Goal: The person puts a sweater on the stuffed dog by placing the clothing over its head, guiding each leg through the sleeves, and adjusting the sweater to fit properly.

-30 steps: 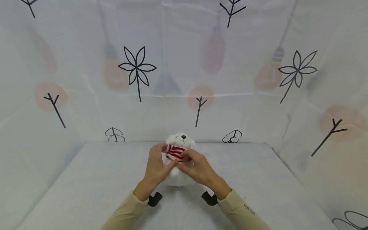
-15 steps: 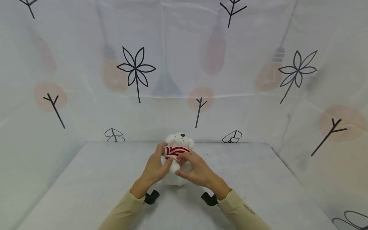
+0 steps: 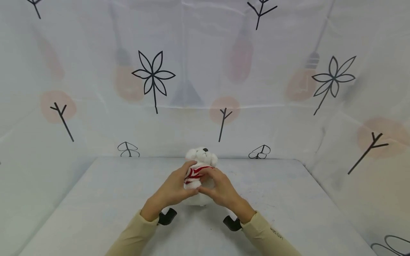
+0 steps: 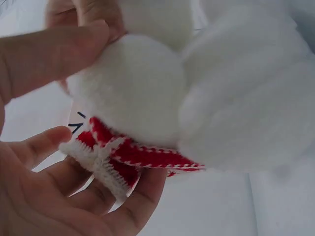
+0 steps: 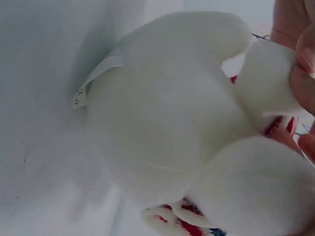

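A pale table (image 3: 275, 202) is standing before a white curtain (image 3: 205, 42), which is displaying outlined flowers (image 3: 153, 74), black twigs (image 3: 223, 121) and pink patches (image 3: 241, 62).

"What fills the middle?"

"A white toy (image 5: 157, 108), plump and round, a printed label (image 5: 106, 64) curling off its upper left."

"Any colour?"

"Red-and-white knit (image 5: 189, 227) at the bottom, with a bit of dark blue, and more peeking past a limb (image 5: 266, 76) at right."

"And the fingers (image 5: 302, 91)?"

"At the right edge, partly cut off, touching that limb."

"Left side?"

"A pale surface (image 5: 39, 147), faintly specked."
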### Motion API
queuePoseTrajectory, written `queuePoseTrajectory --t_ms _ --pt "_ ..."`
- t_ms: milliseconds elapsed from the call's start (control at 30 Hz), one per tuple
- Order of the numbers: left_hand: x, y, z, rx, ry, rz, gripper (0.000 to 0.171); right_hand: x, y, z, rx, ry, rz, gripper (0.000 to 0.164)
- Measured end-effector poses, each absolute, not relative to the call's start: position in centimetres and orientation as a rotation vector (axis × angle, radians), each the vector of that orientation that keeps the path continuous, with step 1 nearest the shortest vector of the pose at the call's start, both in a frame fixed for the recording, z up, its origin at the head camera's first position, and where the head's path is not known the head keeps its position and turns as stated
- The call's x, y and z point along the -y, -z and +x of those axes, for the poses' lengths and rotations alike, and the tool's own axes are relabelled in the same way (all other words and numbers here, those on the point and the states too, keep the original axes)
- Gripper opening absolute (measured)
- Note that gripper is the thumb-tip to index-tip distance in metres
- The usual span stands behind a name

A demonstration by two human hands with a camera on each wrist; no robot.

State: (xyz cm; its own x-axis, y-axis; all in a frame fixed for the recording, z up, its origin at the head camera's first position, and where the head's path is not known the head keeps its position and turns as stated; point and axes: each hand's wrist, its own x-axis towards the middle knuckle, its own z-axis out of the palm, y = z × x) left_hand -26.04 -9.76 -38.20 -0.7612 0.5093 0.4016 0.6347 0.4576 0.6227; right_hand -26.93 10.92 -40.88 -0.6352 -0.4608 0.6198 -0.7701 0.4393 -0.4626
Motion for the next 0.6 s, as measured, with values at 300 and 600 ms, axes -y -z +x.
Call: queuePoseTrajectory --t_ms 300,600 --pt "9.0 38.6 -26.0 2.502 1.044 -0.996 0.082 -11.0 40.9 -27.0 2.293 -1.123 1.136 0.052" --pt "7.8 39.3 -25.9 2.324 0.977 -0.977 0.070 -10.8 41.1 -27.0 2.253 -1.103 1.065 0.041"
